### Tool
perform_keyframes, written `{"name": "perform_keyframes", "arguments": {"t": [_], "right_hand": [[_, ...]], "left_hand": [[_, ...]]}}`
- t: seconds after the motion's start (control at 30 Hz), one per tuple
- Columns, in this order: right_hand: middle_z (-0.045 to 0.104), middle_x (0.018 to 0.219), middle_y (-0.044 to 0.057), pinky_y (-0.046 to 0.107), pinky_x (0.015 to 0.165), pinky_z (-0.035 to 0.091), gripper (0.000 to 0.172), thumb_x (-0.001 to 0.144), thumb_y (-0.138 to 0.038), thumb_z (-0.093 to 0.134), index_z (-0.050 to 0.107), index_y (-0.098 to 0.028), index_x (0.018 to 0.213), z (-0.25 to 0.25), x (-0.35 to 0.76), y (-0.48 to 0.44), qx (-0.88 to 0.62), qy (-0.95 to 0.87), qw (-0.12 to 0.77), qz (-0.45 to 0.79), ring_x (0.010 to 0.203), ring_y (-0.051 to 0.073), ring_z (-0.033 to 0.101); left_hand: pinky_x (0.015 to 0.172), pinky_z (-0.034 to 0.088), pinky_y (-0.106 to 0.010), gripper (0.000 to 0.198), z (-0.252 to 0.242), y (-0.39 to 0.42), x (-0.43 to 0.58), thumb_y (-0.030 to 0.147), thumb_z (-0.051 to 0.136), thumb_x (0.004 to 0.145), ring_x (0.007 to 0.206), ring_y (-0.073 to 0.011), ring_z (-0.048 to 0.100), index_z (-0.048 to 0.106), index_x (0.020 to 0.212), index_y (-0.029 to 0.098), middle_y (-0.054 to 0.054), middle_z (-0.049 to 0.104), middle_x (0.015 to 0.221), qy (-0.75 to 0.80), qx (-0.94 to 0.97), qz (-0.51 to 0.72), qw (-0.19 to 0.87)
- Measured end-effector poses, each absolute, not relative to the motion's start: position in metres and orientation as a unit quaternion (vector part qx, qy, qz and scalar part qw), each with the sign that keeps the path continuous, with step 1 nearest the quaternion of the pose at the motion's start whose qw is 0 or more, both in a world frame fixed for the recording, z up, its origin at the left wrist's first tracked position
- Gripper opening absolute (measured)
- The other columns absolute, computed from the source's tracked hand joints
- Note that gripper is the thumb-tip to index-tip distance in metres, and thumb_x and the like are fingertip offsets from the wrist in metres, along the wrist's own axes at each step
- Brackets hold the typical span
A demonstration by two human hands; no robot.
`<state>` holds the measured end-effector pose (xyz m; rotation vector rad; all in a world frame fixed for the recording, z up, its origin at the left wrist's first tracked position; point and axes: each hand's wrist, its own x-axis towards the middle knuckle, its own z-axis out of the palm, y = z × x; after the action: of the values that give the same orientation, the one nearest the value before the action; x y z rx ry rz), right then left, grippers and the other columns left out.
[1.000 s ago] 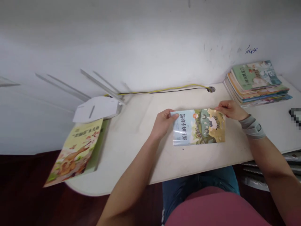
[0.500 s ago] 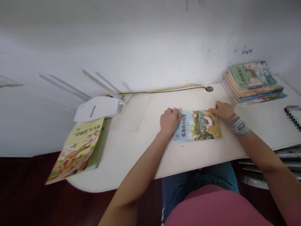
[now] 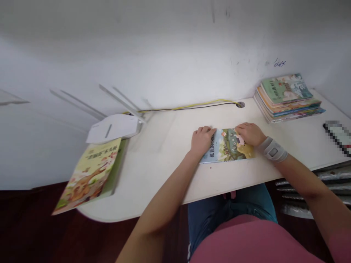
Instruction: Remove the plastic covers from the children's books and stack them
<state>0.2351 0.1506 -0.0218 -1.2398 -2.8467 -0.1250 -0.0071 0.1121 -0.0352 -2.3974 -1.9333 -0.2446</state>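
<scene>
A picture book (image 3: pixel 229 146) with a blue, green and yellow cover lies closed on the white desk, in front of me. My left hand (image 3: pixel 203 140) is at its left edge, fingers curled and thumb on the cover's border. Over its upper right part rests my right hand (image 3: pixel 250 134), a grey band round the wrist; the fingers are together and bent at the top edge of the cover. Exactly what the right fingertips pinch is hard to see.
Several books stand in a stack (image 3: pixel 287 96) at the back right. A white router (image 3: pixel 113 128) is at the left, beside a yellow-green book (image 3: pixel 90 171) jutting past the desk's (image 3: pixel 153 175) edge. A phone-like device (image 3: pixel 338 137) lies far right. Cables (image 3: pixel 186 107) run along the wall.
My right hand has moved left from the book's upper right corner onto its cover. My left hand stays at the left edge. The view has shifted slightly.
</scene>
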Motion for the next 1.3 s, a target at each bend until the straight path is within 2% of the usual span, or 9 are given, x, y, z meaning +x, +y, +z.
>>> {"name": "perform_keyframes", "arguments": {"t": [0.23,0.47,0.53,0.7,0.77,0.9,1.07,1.2,1.3], "right_hand": [[0.061,0.124,0.012,0.034,0.089,0.04,0.035,0.095,-0.027,0.038,0.058,-0.016,0.121,-0.038,0.275,0.152,-0.431,-0.899,0.06,-0.044,0.111,0.023,0.054],[0.056,0.126,0.014,0.036,0.093,0.039,0.039,0.094,-0.038,0.042,0.055,-0.015,0.124,-0.053,0.273,0.152,-0.434,-0.895,0.104,-0.018,0.115,0.025,0.05],[0.055,0.126,0.014,0.036,0.094,0.038,0.04,0.095,-0.037,0.04,0.053,-0.015,0.125,-0.056,0.274,0.152,-0.432,-0.895,0.106,-0.026,0.116,0.025,0.05],[0.055,0.127,0.014,0.036,0.094,0.037,0.04,0.095,-0.036,0.039,0.051,-0.015,0.128,-0.061,0.272,0.151,-0.436,-0.893,0.097,-0.051,0.115,0.024,0.05],[0.056,0.126,0.014,0.035,0.093,0.038,0.04,0.095,-0.036,0.04,0.051,-0.015,0.127,-0.061,0.271,0.151,-0.435,-0.893,0.096,-0.058,0.114,0.024,0.051],[0.058,0.123,0.014,0.035,0.092,0.038,0.038,0.095,-0.034,0.042,0.053,-0.015,0.125,-0.06,0.27,0.151,-0.428,-0.895,0.107,-0.065,0.112,0.024,0.052],[0.059,0.122,0.013,0.035,0.093,0.039,0.038,0.095,-0.035,0.041,0.054,-0.015,0.124,-0.059,0.268,0.149,-0.433,-0.892,0.123,-0.055,0.112,0.024,0.053],[0.06,0.121,0.014,0.039,0.094,0.039,0.036,0.094,-0.035,0.042,0.056,-0.017,0.122,-0.059,0.268,0.149,-0.433,-0.889,0.146,-0.025,0.112,0.025,0.054],[0.062,0.119,0.013,0.04,0.097,0.04,0.036,0.092,-0.038,0.043,0.058,-0.018,0.119,-0.062,0.272,0.154,-0.422,-0.876,0.224,0.064,0.112,0.025,0.055]], "left_hand": [[0.085,0.043,-0.037,0.041,-0.041,0.117,-0.009,0.019,0.033,0.093,0.105,-0.0253,0.051,0.061,0.121,0.028,-0.009,0.059,0.117,-0.625,-0.775,-0.091,0.009],[0.085,0.041,-0.042,0.043,-0.038,0.119,-0.007,0.048,0.039,0.091,0.102,-0.0311,0.052,0.062,0.102,0.013,-0.017,0.06,0.103,-0.674,-0.73,-0.11,0.03],[0.086,0.04,-0.043,0.041,-0.037,0.122,-0.008,0.049,0.04,0.09,0.101,-0.032,0.052,0.062,0.092,0.014,-0.017,0.062,0.099,-0.688,-0.713,-0.132,-0.008],[0.085,0.041,-0.04,0.032,-0.031,0.129,-0.015,0.045,0.056,0.08,0.095,-0.029,0.056,0.053,0.062,0.019,-0.011,0.063,0.082,-0.707,-0.605,-0.291,-0.222],[0.078,0.044,-0.036,0.031,-0.029,0.128,-0.02,0.045,0.054,0.081,0.085,-0.0244,0.059,0.052,0.064,0.019,-0.008,0.063,0.077,-0.705,-0.575,-0.32,-0.264],[0.063,0.048,-0.029,0.029,-0.024,0.112,-0.035,0.047,0.048,0.085,0.07,-0.0163,0.062,0.053,0.092,0.019,-0.006,0.065,0.08,-0.675,-0.507,-0.377,-0.382],[0.055,0.049,-0.025,0.036,-0.021,0.079,-0.051,0.043,0.068,0.073,0.061,-0.0129,0.062,0.058,0.092,0.015,-0.006,0.066,0.078,-0.586,-0.405,-0.347,-0.61],[0.049,0.046,-0.022,0.032,-0.025,0.063,-0.045,0.041,0.072,0.068,0.058,-0.0122,0.06,0.058,0.082,0.016,-0.002,0.064,0.07,-0.586,-0.438,-0.344,-0.589],[0.045,0.042,-0.02,0.032,-0.021,0.06,-0.041,0.038,0.073,0.067,0.055,-0.0123,0.059,0.055,0.084,0.018,0.0,0.064,0.069,-0.576,-0.437,-0.383,-0.575]]}}
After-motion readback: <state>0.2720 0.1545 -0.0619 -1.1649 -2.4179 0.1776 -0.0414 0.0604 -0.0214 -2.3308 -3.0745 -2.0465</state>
